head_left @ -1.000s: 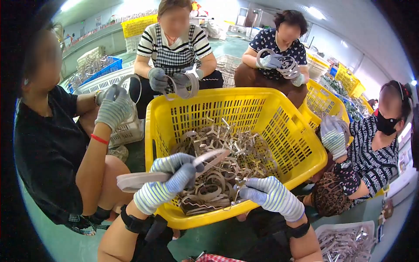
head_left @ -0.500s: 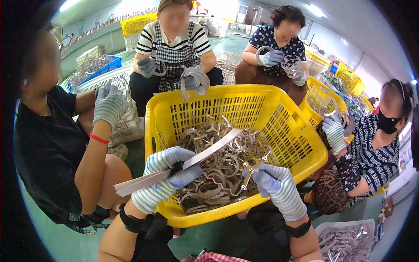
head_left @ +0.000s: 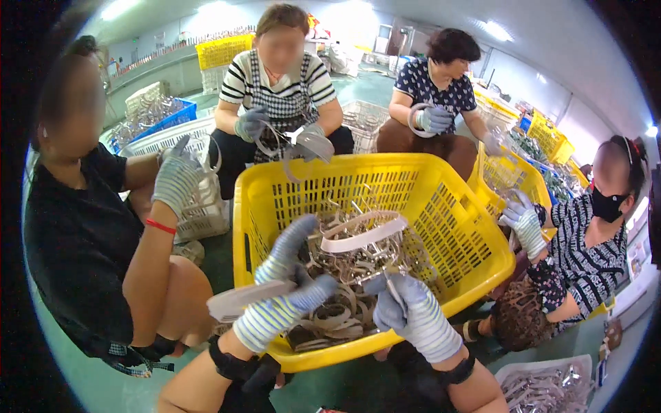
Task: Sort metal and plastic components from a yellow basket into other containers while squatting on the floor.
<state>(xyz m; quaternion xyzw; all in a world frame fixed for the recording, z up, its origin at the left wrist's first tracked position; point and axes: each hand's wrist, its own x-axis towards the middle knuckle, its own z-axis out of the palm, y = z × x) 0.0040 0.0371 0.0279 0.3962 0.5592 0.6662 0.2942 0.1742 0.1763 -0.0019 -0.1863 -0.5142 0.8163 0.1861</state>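
since the earlier frame, the pale band (head_left: 365, 237) has come away from the left hand (head_left: 296, 301) and is now a curved loop over the pile (head_left: 337, 318); the left hand's fingers have parted, and the metal piece has been drawn in close to the right hand.

at the left edge, a co-worker in black (head_left: 76, 241) raises a striped glove (head_left: 175, 182). behind, toward the upper left, is a blue crate (head_left: 169, 118) of metal parts. at upper centre, a co-worker in a checked apron (head_left: 282, 89) holds several bands (head_left: 313, 143).

left of centre, the left hand keeps a stack of strips (head_left: 248, 300) gripped in its palm, thumb and forefinger spread. the loop is just beside its fingertips, inside the yellow crate (head_left: 351, 165) at centre, above the tangled pile. right of it, over the crate's near edge, the right hand (head_left: 421, 313) pinches a thin metal piece (head_left: 395, 292) between thumb and fingers.

at upper right, a co-worker in navy (head_left: 434, 89) holds a ring (head_left: 415, 118) and stretches the other hand sideways. at right sits a masked co-worker (head_left: 585, 241); at lower right, a white tray (head_left: 586, 365) holds metal parts.
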